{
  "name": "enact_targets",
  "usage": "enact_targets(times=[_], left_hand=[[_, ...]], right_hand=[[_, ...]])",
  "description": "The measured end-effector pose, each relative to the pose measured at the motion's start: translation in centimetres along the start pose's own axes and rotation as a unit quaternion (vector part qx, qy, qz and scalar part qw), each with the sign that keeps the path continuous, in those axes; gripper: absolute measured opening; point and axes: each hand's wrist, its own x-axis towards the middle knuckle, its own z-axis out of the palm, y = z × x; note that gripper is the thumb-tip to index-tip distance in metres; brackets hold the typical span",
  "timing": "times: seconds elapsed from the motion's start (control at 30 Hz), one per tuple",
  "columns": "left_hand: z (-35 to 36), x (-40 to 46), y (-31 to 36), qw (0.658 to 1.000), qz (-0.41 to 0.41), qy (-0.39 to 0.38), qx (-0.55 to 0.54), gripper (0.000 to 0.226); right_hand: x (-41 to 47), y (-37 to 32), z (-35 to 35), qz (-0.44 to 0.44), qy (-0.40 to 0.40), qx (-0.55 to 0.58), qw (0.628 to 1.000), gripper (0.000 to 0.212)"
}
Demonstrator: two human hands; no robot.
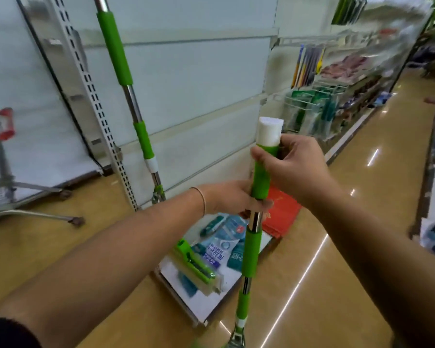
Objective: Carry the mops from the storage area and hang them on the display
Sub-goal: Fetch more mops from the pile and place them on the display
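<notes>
I hold a green-and-steel mop [251, 249] upright in front of me, its white-capped top near chest height and its head cut off by the frame's bottom edge. My left hand [232, 197] grips the green sleeve lower down. My right hand [293, 168] grips the handle just under the white cap. A second mop of the same kind [126, 79] leans or hangs against the white display panel [186, 79]; its head sits near the base shelf.
The low white base shelf [206, 305] carries a green squeegee head, blue packets and red bags. A slotted upright [91, 89] stands left of the panel. A trolley [8, 156] stands at far left. Stocked shelves [337, 96] run along the aisle's right.
</notes>
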Motion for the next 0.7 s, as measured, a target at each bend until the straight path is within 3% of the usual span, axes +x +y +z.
enact_targets(times=[0.23, 0.5, 0.7], left_hand=[[-3.7, -5.2, -2.1, 0.998, -0.020, 0.066, -0.011, 0.047], [-8.0, -10.8, -2.6, 0.988, -0.015, 0.144, -0.047, 0.041], [-10.8, -14.3, -1.9, 0.971, 0.043, 0.230, -0.058, 0.034]], right_hand=[[0.4, -4.8, 3.8, -0.028, -0.052, 0.029, 0.998, 0.026], [1.5, -10.3, 7.5, -0.054, -0.071, 0.093, 0.992, 0.023], [2.6, -14.8, 9.3, -0.096, -0.047, 0.121, 0.987, 0.021]])
